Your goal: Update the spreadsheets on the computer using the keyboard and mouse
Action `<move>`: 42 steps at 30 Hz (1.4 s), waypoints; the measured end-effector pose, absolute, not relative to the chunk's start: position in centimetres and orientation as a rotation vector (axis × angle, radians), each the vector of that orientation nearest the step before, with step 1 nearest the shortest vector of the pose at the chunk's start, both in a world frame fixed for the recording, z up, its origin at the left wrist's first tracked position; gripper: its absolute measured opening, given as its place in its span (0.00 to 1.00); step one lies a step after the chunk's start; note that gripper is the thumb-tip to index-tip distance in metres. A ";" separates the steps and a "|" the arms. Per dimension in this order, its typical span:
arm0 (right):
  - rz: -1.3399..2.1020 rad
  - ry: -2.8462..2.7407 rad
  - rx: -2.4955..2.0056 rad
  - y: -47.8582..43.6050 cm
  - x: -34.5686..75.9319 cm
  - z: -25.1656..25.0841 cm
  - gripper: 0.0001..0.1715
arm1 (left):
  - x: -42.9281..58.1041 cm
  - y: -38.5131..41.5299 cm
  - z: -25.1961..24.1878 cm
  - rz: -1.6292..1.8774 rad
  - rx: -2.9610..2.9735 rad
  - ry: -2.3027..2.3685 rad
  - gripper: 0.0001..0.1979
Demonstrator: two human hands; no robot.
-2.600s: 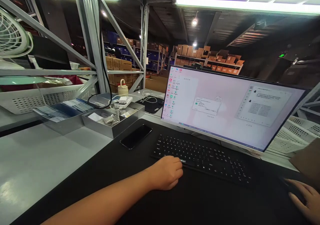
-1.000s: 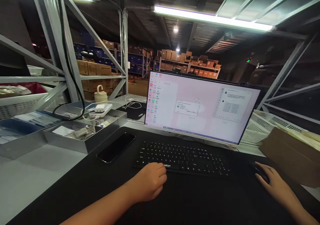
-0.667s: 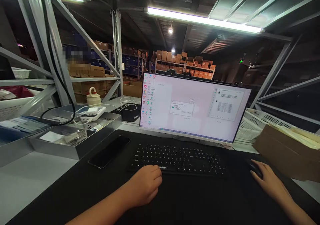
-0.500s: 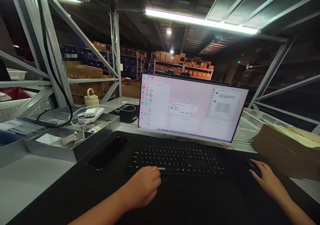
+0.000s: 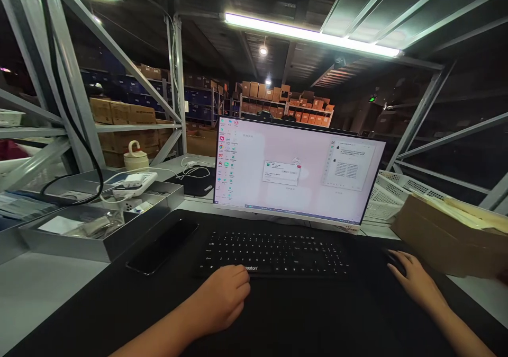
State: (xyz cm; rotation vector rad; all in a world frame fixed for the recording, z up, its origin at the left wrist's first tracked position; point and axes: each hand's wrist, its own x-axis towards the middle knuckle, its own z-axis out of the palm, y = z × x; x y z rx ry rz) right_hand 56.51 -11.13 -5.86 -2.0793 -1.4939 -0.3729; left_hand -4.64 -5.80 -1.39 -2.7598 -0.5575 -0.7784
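Over at the lower right of the frame, the mouse (image 5: 398, 265) sits under the right hand (image 5: 417, 282), fingers wrapped over it, its long axis slanting toward upper left. The left hand (image 5: 226, 297), loosely curled, covers part of the near edge of the keyboard (image 5: 278, 252), lower centre. A cardboard box (image 5: 440, 243) crowds the mouse's right side; a phone (image 5: 163, 247) lies left.

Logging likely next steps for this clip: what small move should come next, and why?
Probably the right hand should slide the mouse slightly to act on the small dialog window: that hand lies over the mouse, the window is open mid-screen on the monitor, and the left hand rests, curled, at the near edge of the keyboard.
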 end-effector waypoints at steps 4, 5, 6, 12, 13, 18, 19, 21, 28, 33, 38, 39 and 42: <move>-0.352 -1.489 -2.108 -11.3 56.1 -5.6 0.34 | -4.6 -5.8 -1.3 -0.792 -2.769 -0.555 0.09; -0.348 -1.484 -2.113 -11.4 56.0 -5.5 0.34 | -4.6 -5.8 -1.3 -0.800 -2.772 -0.553 0.09; -0.346 -1.478 -2.114 -11.4 56.0 -5.5 0.34 | -4.6 -5.8 -1.3 -0.809 -2.772 -0.550 0.10; -0.327 -1.486 -2.104 -11.5 55.9 -5.4 0.33 | -4.6 -5.7 -1.4 -0.811 -2.773 -0.549 0.10; -0.329 -1.488 -2.102 -11.5 56.0 -5.4 0.33 | -4.7 -5.7 -1.4 -0.807 -2.772 -0.549 0.10; -0.346 -1.503 -2.108 -11.4 56.4 -5.8 0.34 | -4.6 -5.7 -1.4 -0.795 -2.758 -0.564 0.09; -0.348 -1.506 -2.111 -11.4 56.4 -5.8 0.34 | -4.6 -5.7 -1.3 -0.801 -2.752 -0.577 0.09; -0.359 -1.504 -2.112 -11.3 56.5 -5.8 0.34 | -4.4 -5.8 -0.9 -0.835 -2.724 -0.634 0.10; -0.359 -1.498 -2.105 -11.4 56.3 -5.7 0.32 | -4.6 -5.2 -0.9 -0.943 -2.423 -1.012 0.18; -0.354 -1.482 -2.110 -11.3 56.3 -5.8 0.33 | -5.0 -4.3 -2.1 -0.805 -2.407 -1.196 0.22; -0.366 -1.492 -2.122 -11.4 56.7 -6.0 0.34 | -5.0 -4.3 -2.2 -0.741 -2.416 -1.270 0.22; -0.374 -1.497 -2.119 -11.3 56.8 -6.1 0.34 | -5.0 -4.4 -2.1 -0.729 -2.418 -1.277 0.22; -0.387 -1.515 -2.096 -11.2 57.1 -6.3 0.34 | -5.0 -4.4 -2.2 -0.732 -2.419 -1.277 0.22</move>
